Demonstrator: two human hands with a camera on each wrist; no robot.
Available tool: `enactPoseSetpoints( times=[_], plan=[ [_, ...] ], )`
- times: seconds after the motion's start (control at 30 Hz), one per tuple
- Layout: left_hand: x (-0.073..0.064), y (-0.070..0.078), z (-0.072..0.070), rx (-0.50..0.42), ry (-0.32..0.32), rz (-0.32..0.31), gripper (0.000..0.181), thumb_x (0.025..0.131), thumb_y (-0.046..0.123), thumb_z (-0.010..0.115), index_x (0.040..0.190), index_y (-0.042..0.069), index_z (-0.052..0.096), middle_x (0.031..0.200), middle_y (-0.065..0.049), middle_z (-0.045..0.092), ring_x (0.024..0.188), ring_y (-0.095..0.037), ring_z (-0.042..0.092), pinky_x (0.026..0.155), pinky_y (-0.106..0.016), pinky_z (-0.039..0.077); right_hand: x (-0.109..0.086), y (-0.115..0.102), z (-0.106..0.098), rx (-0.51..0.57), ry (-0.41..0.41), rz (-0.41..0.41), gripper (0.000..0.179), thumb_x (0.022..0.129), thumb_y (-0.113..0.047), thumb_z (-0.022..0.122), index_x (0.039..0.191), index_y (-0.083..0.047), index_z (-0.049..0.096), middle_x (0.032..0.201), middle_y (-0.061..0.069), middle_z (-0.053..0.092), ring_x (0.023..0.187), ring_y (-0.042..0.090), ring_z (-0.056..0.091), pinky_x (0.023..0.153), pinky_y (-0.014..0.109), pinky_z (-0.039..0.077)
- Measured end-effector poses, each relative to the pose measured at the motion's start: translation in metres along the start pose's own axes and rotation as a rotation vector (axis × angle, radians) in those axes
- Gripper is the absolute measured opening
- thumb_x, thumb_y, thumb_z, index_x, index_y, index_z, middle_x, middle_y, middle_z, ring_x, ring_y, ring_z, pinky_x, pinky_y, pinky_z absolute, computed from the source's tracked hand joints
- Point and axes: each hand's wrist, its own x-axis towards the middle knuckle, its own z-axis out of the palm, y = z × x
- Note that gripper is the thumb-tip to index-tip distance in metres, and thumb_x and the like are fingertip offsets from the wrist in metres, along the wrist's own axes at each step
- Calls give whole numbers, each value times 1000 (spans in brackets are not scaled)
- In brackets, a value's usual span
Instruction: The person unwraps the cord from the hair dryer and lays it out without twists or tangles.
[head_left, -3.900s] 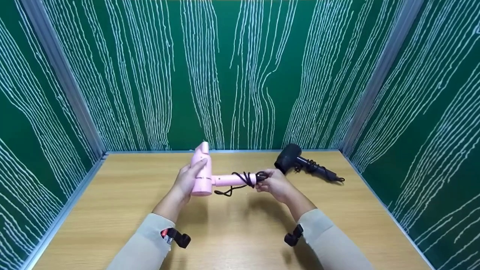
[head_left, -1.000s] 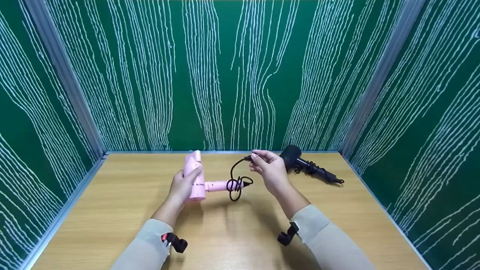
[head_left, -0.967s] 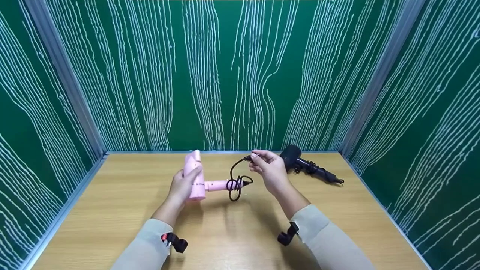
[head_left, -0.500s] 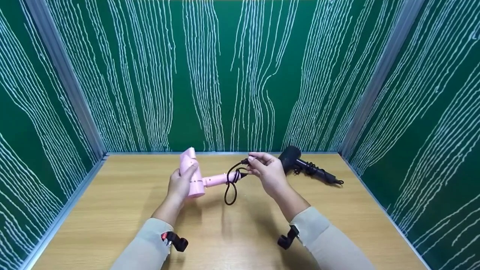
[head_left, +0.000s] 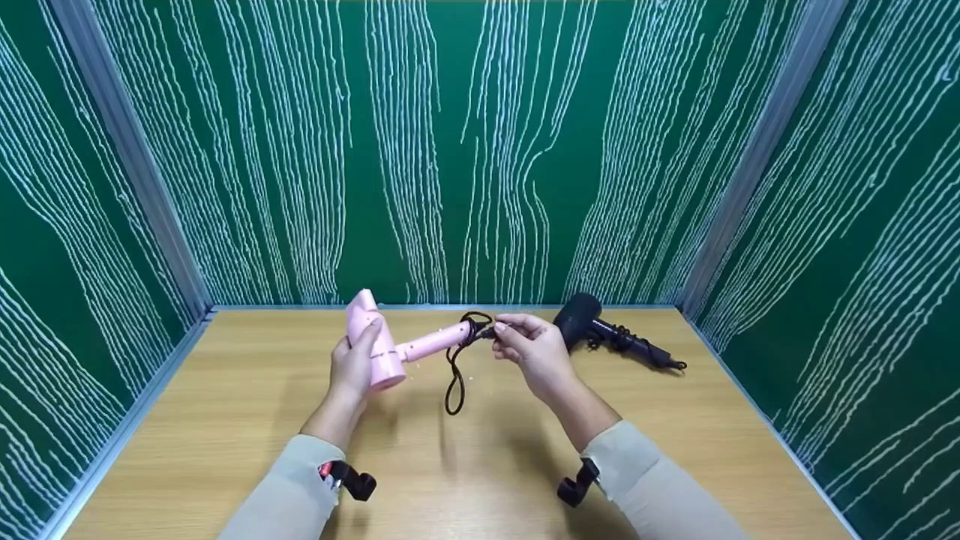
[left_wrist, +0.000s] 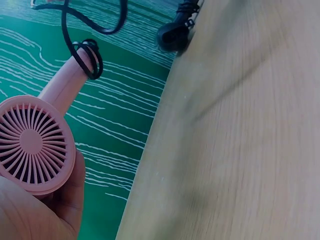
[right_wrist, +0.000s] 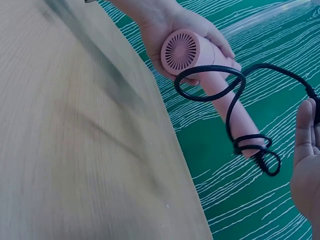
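Observation:
My left hand (head_left: 351, 369) grips a pink hair dryer (head_left: 387, 367) by its barrel, above the table. The handle points right and slightly up, away from the left hand. A black cord (right_wrist: 229, 117) winds round the handle's end, and one loop of it hangs down. My right hand (head_left: 534, 349) pinches the cord's free end between thumb and fingers, just right of the handle. In the right wrist view a black plug end (right_wrist: 317, 107) shows at that hand's fingertips, partly cut off by the frame edge. The left wrist view shows the dryer's round slotted intake grille (left_wrist: 31, 141).
A black hair dryer (head_left: 579, 316) lies at the back right of the wooden table (head_left: 247, 390), its cord wrapped round its handle. Green walls (head_left: 480, 150) with white wavy lines enclose the back and both sides, joined by grey metal posts (head_left: 142, 172).
The right hand has drawn the cord's plug end off the handle. Since then the pink hair dryer has tilted, its handle end swinging up, and the left hand has shifted slightly left.

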Motion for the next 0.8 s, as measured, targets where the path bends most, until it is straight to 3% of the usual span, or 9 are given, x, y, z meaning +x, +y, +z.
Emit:
enactPoseSetpoints(
  times=[0.2, 0.47, 0.63, 0.8],
  plan=[
    [0, 2, -2, 4, 15, 8, 78, 106, 70, 68, 156, 13, 55, 128, -8, 72, 107, -21, 72, 85, -27, 63, -3, 6, -7, -37, -20, 35, 14, 107, 3, 71, 117, -3, 79, 92, 4, 75, 80, 16, 75, 77, 28, 69],
    [0, 6, -5, 18, 28, 10, 80, 105, 74, 64, 159, 17, 52, 137, -9, 68, 116, -25, 69, 89, -26, 62, -4, 11, -17, -64, -49, 71, 14, 108, 0, 72, 120, -3, 79, 93, 4, 76, 81, 15, 75, 79, 28, 69],
    [1, 10, -6, 1, 12, 3, 80, 106, 74, 62, 161, 17, 50, 136, -8, 69, 113, -22, 70, 88, -25, 63, -3, 16, -23, -80, -53, 93, 14, 109, -1, 72, 120, -2, 79, 93, 4, 76, 82, 14, 75, 79, 27, 69],
    [0, 13, -6, -31, 3, 11, 76, 107, 71, 64, 157, 14, 54, 124, -5, 73, 103, -19, 73, 81, -25, 63, -2, 22, -27, -87, -61, 96, 14, 109, 1, 70, 119, -2, 79, 92, 2, 77, 80, 13, 75, 78, 27, 69]
  ],
)
